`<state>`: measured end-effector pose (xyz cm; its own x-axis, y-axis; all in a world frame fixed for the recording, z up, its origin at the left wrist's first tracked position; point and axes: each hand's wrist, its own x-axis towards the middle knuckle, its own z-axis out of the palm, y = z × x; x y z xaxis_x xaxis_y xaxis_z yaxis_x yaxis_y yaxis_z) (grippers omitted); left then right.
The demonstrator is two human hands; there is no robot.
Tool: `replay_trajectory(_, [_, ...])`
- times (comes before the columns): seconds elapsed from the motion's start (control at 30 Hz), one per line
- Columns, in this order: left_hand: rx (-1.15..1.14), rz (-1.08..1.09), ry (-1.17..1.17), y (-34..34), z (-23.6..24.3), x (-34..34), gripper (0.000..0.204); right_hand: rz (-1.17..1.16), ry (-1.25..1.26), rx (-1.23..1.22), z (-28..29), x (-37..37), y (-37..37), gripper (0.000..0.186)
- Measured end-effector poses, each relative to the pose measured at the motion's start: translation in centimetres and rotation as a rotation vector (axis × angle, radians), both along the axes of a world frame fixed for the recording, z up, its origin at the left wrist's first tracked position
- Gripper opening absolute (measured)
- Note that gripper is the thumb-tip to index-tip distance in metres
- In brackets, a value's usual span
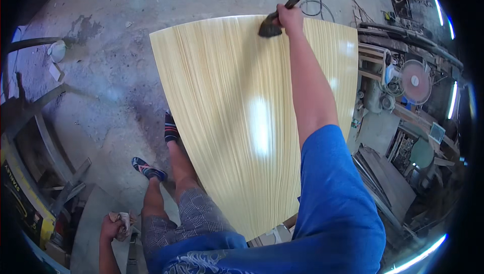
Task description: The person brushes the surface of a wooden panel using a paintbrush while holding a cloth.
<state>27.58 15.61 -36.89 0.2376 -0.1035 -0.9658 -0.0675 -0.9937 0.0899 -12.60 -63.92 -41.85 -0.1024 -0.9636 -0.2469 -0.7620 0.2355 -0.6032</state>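
My right arm reaches across a large wood-grain panel (217, 82) with a glossy surface. At the panel's far edge my right hand (291, 17) is closed around the handle of a dark, wide brush (270, 29). Its bristles point down at the panel, and its handle sticks up past my fist. Low on the left, away from the panel, my left hand (110, 227) is closed on a crumpled pale rag (123, 222).
A round fan (416, 81) stands right of the panel among pipes, frames and stacked boards (390, 173). Dark cables (320, 7) loop on the floor beyond the far edge. A metal frame (53, 143) stands at the left. My feet are beside the panel's left edge.
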Motion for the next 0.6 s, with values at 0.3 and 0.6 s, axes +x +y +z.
replay_trajectory(0.3, [0.045,-0.227,-0.032,-7.5,-1.3,5.0,0.039,-0.247,-0.815,-0.327,-0.4,3.3,-5.3,0.027])
replay_trajectory(0.6, [-0.041,-0.211,-0.027,-12.7,-10.8,10.8,0.038,-0.370,-0.769,-0.273,0.4,-3.7,-0.7,0.030])
